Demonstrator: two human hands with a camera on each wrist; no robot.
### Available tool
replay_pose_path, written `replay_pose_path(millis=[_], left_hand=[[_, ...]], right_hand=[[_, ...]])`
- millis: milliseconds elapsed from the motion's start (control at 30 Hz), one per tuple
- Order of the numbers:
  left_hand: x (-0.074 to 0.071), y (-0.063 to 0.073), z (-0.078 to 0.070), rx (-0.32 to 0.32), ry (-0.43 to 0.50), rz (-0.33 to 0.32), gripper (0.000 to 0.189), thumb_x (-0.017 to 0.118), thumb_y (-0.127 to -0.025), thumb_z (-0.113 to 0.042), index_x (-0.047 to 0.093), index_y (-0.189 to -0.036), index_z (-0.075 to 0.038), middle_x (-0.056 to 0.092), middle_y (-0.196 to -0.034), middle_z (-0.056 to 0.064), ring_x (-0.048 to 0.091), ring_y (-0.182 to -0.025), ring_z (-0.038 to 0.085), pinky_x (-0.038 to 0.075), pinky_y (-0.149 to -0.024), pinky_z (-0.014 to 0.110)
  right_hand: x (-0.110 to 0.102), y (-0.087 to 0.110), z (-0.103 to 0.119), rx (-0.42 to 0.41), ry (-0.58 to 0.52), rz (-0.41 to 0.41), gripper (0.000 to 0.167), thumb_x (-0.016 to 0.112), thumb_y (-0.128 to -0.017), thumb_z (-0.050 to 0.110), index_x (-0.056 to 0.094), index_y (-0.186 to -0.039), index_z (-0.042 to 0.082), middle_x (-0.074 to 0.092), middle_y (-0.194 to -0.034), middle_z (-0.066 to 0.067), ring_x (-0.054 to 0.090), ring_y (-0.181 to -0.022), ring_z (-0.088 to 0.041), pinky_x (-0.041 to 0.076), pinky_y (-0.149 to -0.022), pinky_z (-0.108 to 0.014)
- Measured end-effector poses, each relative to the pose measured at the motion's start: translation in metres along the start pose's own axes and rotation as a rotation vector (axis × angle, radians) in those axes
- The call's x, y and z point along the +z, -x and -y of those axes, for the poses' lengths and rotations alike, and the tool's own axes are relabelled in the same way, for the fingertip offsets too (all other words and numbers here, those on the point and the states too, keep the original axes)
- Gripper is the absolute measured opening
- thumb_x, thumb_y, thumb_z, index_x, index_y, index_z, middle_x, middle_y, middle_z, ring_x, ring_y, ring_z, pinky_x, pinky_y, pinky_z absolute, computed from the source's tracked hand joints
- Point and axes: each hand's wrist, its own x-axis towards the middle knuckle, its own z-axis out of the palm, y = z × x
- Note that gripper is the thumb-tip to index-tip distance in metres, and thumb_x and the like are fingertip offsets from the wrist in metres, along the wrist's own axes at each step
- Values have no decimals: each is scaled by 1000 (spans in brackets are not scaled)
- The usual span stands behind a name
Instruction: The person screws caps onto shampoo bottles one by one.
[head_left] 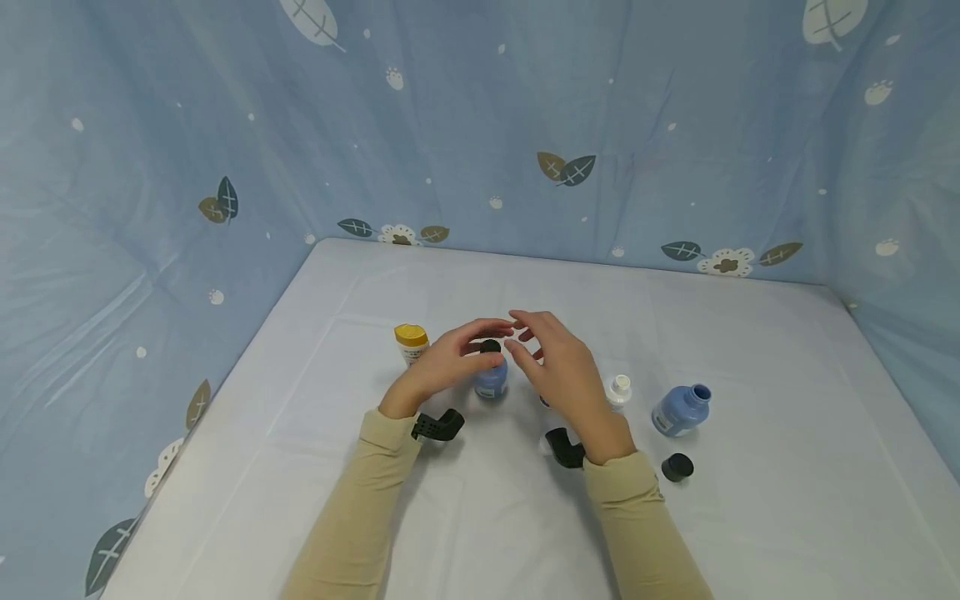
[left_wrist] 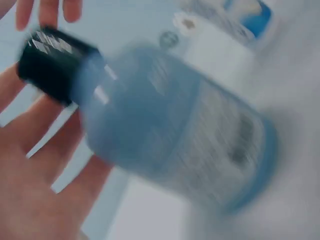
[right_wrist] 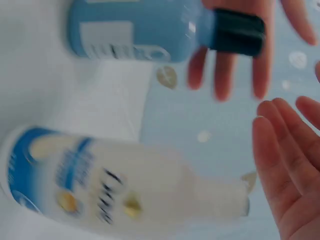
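Note:
A blue bottle with a black cap (head_left: 491, 383) stands upright on the white table. My left hand (head_left: 450, 354) is beside it, its fingers stretched loosely behind the cap and the thumb in front. The left wrist view shows these spread fingers behind the blurred bottle (left_wrist: 170, 125), not curled round it. Just right of the cap is my right hand (head_left: 562, 367), fingers loosely bent and holding nothing; its fingertips come close to the left hand's. Below the blue bottle in the right wrist view appears a white bottle (right_wrist: 100, 180) with a blue and yellow label.
A white bottle with a yellow cap (head_left: 412, 336) is behind the left hand. On the right stand a white-capped bottle (head_left: 619, 388), partly hidden by the right arm, and an uncapped blue bottle (head_left: 678, 411). A loose black cap (head_left: 677, 467) lies nearer. Patterned blue curtain (head_left: 480, 125) encloses the table.

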Motion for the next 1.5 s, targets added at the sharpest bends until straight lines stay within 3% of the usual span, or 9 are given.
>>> replay_pose_path(millis=[133, 367, 600, 733, 867, 1000, 1133, 1333, 1500], left_hand=[[6, 1, -21, 82, 92, -111, 40, 53, -90, -21, 45, -129, -11, 47, -128, 3, 47, -113, 21, 39, -92, 33], [24, 2, -56, 218, 133, -255, 31, 50, -92, -13, 50, -121, -5, 53, -118, 8, 50, -109, 23, 41, -89, 35], [50, -1, -61, 355, 219, -284, 28, 44, -91, 2, 47, -119, 6, 49, -120, 18, 46, -112, 31, 39, -91, 39], [66, -7, -54, 399, 245, -222, 34, 40, -88, 9, 42, -122, 9, 41, -129, 20, 39, -119, 32, 33, -95, 47], [80, -12, -47, 369, 227, -150, 42, 41, -87, 10, 35, -129, 7, 34, -136, 19, 31, -125, 30, 25, -99, 49], [91, -16, -39, 235, 135, -210, 46, 45, -88, 3, 35, -133, -2, 35, -136, 14, 29, -127, 23, 25, -100, 44], [95, -19, -33, 108, 103, -261, 44, 48, -89, -4, 39, -131, -11, 39, -134, 8, 32, -125, 18, 27, -100, 41], [99, -21, -28, 93, 141, -272, 46, 51, -87, -3, 40, -131, -13, 42, -132, 10, 35, -124, 22, 27, -100, 42], [107, -23, -11, 42, 151, -267, 48, 55, -86, -7, 41, -130, -21, 44, -131, 4, 38, -122, 21, 31, -97, 41]], right_hand=[[-16, -2, -1, 1, -70, -87, 37, 50, -91, 29, 50, -125, 14, 55, -108, 0, 54, -92, -12, 47, -69, -30], [-39, 0, 2, 47, -153, -150, 32, 49, -92, 31, 54, -120, 16, 56, -107, 3, 53, -95, -11, 47, -73, -33], [-51, 13, -2, 30, -141, -120, 21, 52, -91, 27, 59, -107, 15, 57, -102, 5, 53, -93, -10, 47, -73, -34], [-60, 27, -9, 45, -89, -3, 19, 54, -90, 27, 61, -103, 15, 58, -98, 5, 55, -87, -10, 48, -69, -35], [-68, 39, -18, 121, -91, 253, 22, 55, -89, 31, 61, -106, 19, 58, -100, 9, 55, -86, -8, 47, -72, -34], [-65, 46, -27, 199, -119, 486, 26, 55, -89, 32, 60, -110, 18, 57, -102, 10, 54, -88, -8, 45, -74, -31], [-56, 48, -30, 190, -126, 552, 21, 57, -88, 27, 62, -104, 14, 58, -97, 10, 54, -83, -8, 45, -72, -29], [-43, 48, -25, 214, -118, 658, 27, 64, -82, 31, 62, -101, 11, 58, -90, 10, 53, -75, -6, 45, -67, -27], [-33, 50, -20, 277, -105, 733, 29, 68, -78, 33, 62, -96, 11, 58, -79, 8, 52, -64, -9, 43, -59, -28]])
